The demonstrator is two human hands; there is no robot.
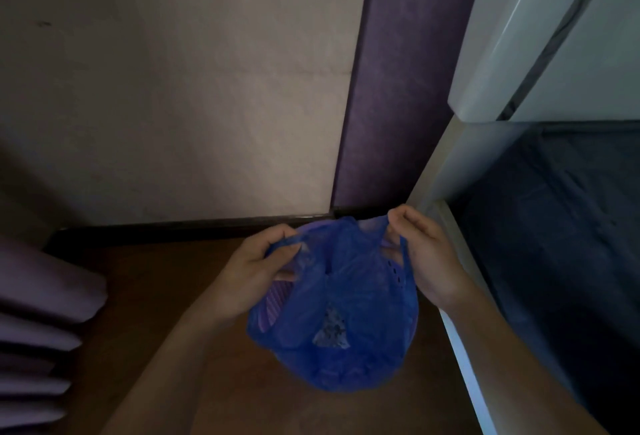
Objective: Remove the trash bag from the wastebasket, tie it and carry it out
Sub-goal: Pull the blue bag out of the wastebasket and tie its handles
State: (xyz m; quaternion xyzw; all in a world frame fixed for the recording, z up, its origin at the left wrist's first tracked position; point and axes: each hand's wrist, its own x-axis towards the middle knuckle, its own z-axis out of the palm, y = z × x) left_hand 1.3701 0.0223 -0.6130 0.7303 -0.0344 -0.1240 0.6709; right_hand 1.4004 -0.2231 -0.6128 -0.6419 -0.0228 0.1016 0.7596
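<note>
A blue plastic trash bag (349,341) bulges over a purple perforated wastebasket (273,299), of which only strips show at the left and upper right. My left hand (256,268) pinches the bag's left handle loop. My right hand (426,258) grips the right handle loop, held up beside the white furniture edge. Between the two hands the handles are spread apart and the bag's mouth is open. Something dark and patterned shows through the plastic low in the bag.
The basket stands on a brown floor (180,296) in a corner by a beige wall (207,105) and a purple panel (398,88). White furniture (460,348) with a dark blue sheet (554,244) runs along the right. Purple curtain folds (38,313) hang at left.
</note>
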